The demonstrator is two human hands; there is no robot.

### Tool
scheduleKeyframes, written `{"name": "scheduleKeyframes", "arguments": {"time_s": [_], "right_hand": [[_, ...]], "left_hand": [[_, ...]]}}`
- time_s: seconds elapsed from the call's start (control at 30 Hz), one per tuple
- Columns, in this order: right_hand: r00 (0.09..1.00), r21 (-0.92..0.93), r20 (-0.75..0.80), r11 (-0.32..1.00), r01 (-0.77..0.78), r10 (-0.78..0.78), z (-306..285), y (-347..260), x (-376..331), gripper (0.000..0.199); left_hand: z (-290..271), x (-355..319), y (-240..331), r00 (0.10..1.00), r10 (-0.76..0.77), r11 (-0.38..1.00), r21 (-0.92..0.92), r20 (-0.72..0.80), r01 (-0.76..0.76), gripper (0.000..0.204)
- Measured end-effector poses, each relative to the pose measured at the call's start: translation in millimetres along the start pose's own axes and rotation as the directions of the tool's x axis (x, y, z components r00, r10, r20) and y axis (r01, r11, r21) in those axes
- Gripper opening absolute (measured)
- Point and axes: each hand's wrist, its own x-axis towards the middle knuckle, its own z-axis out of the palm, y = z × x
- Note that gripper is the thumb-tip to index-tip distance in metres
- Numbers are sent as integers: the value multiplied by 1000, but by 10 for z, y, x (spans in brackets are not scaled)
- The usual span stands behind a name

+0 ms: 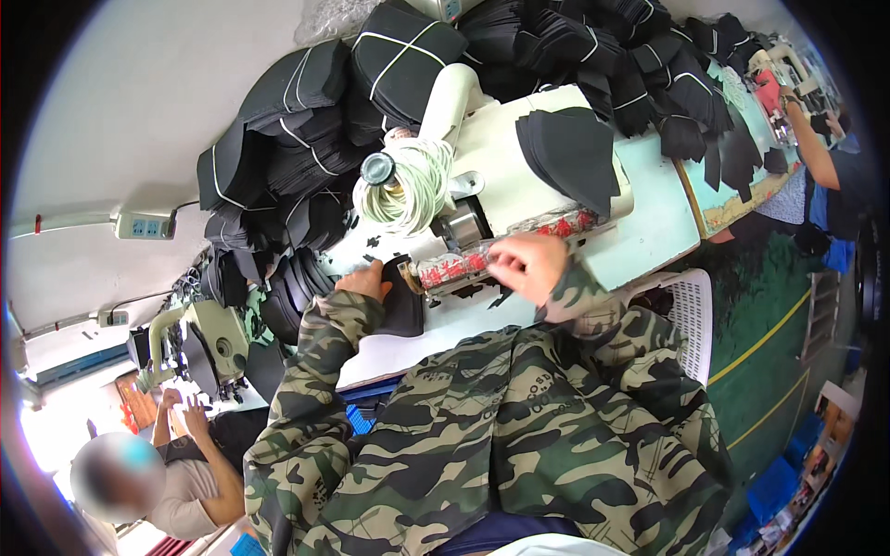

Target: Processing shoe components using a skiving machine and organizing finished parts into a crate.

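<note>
My left hand (364, 280) is at the work surface with its fingers bent, gripping the edge of a flat black sheet piece (404, 310) that lies beside the working end of a cream industrial machine (519, 125). My right hand (530, 267) is in front of the machine, next to a long guard wrapped in clear plastic with red print (454, 270). Its fingers are curled together; whatever they hold, if anything, is hidden. On the machine's top lies a fanned stack of black cut pieces (570, 153). A coil of pale cord (408, 190) hangs at its left.
Tied bundles of black pieces (408, 46) are heaped along the back. A white plastic basket (697, 320) stands right of my lap. One person (199, 473) works at another machine (218, 343) on the left; another person's arm (811, 139) shows at the far right.
</note>
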Motion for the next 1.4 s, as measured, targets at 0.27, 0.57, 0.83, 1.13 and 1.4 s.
{"name": "scheduleKeyframes", "arguments": {"time_s": [0.27,0.57,0.83,1.13,1.4], "right_hand": [[867,247,449,903,-352,215,361,-99,57,27],[993,-45,84,996,-76,80,282,-144,295,13],[996,-305,13,948,90,-90,12,-80,403,19],[991,-499,126,866,24,45,-36,-164,449,19],[966,-4,164,979,-202,200,-331,57,-40,18]], "left_hand": [[-459,-190,320,799,598,495,-814,65,-305,17],[-275,142,175,941,320,378,-926,106,-24,25],[-458,284,289,899,437,483,-835,-29,-262,22],[-428,268,669,978,203,383,-915,-48,-124,24],[-695,331,587,950,271,437,-899,156,23,28]]}}
